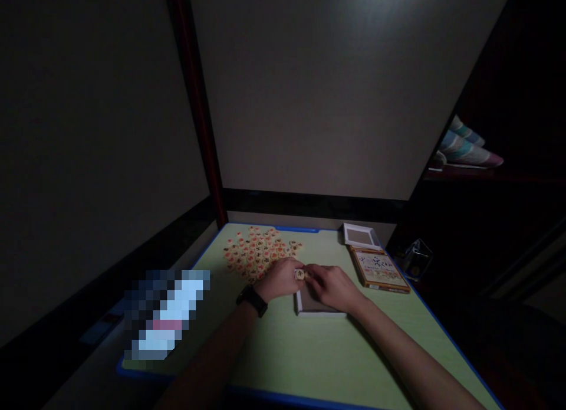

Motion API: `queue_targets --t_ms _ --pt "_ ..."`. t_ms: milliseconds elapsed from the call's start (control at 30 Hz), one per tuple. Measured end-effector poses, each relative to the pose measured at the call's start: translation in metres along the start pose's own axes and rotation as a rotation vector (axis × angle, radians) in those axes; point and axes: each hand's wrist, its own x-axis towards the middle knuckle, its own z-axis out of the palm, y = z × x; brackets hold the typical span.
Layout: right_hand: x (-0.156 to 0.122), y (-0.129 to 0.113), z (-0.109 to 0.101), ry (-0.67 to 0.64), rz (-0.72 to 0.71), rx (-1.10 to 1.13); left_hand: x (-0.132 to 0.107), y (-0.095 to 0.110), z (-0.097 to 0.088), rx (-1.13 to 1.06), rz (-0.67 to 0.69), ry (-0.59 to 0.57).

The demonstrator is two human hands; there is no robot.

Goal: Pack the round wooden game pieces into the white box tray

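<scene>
Curling close together over a shallow white-walled tray: left hand and right hand, fingers bent inward. One round piece shows between them by the tray's left side, marked face toward the viewer, outline roughly equal all ways. Fingertips partly hidden; cannot tell whether either hand grips it. Tray's near wall runs left to right, left wall points away; far end covered, long axis unclear. Loose pieces spread on green table beyond left hand; printed box at right.
</scene>
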Motion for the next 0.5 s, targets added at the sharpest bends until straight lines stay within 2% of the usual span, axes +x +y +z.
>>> queue_targets --t_ms 133,233,367,500 --pt "0.001 0.003 0.001 0.054 0.036 -0.012 0.000 0.000 -0.001 0.013 0.013 -0.017" --pt "0.002 0.010 0.004 0.154 0.089 -0.017 0.000 0.001 -0.001 0.042 0.027 -0.036" --pt "0.003 0.018 0.008 0.311 0.134 0.006 -0.001 0.004 -0.005 0.064 -0.018 0.015" --pt "0.002 0.018 0.008 0.401 0.112 0.043 -0.005 0.007 -0.009 0.101 -0.004 0.054"
